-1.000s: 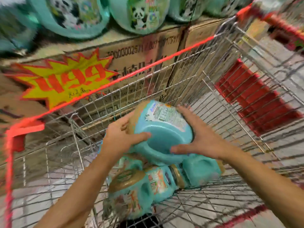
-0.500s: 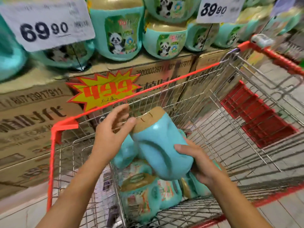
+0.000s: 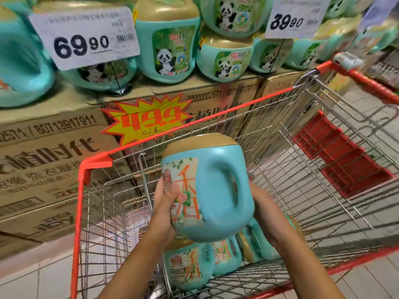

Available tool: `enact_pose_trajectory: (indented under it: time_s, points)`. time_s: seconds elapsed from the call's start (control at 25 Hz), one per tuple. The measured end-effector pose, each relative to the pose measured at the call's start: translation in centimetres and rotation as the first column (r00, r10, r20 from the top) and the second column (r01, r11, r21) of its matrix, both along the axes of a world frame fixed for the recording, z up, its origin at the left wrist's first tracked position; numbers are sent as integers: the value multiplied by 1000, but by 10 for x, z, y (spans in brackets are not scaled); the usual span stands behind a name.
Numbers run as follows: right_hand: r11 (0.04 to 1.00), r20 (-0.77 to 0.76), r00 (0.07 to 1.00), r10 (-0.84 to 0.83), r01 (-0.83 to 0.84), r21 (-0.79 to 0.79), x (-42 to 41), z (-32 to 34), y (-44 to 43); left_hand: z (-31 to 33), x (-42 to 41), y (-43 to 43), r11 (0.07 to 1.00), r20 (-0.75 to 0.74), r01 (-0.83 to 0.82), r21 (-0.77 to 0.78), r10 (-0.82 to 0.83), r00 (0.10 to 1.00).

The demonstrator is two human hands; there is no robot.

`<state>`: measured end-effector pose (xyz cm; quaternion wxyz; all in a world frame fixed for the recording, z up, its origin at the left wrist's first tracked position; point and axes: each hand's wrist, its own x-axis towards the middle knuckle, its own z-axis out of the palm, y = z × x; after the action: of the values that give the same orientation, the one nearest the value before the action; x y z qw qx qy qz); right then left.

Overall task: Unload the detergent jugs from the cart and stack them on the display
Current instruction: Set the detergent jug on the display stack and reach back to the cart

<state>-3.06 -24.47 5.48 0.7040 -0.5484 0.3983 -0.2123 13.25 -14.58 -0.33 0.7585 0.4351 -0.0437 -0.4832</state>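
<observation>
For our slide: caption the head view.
Left hand and right hand hold a teal jug over the cart beside the display.

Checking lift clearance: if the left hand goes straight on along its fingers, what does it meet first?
Probably the red-rimmed cart's silver wire wall, just beyond the left hand gripping the turquoise gold-capped detergent jug; depth is unclear.

I am holding one jug (image 3: 207,186) upright above the cart (image 3: 248,105), my left hand (image 3: 164,203) gripping its left side and my right hand (image 3: 267,214) its right. Other jugs (image 3: 190,266) are lying in the cart just beneath it. Behind the cart's far rim, cartons (image 3: 43,158) are standing stacked, with display jugs (image 3: 166,46) sitting on top.
</observation>
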Motion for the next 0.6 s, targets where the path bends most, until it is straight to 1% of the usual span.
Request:
enact_pose_trajectory:
  time_s: [0.04,0.12,0.2,0.28,0.36,0.44,0.52,0.6]
  points:
    - [994,14,999,-40,41,-100,-1,8,1,0,0,1,1000,20,-12,6,12,1000]
    - [943,50,995,-84,95,-319,1,23,8,-1,-2,3,999,68,-22,23,20,997]
    - [870,-13,995,-102,83,-486,8,26,19,-1,-4,5,1000,112,-11,25,8,994]
    - [797,-87,974,-208,117,-593,16,18,28,3,-5,8,1000,151,14,11,-16,988]
    - [753,-46,946,-321,225,-619,21,8,33,9,-2,13,1000,171,21,-16,-18,985]
    - [756,38,936,-350,307,-578,25,-1,36,13,0,22,999,165,-6,-36,12,986]
    - [775,68,944,-322,304,-555,27,-8,37,15,-2,34,999,156,-47,-25,50,986]
    - [810,52,969,-243,232,-538,33,-10,35,14,-11,50,995,186,-100,9,96,978]
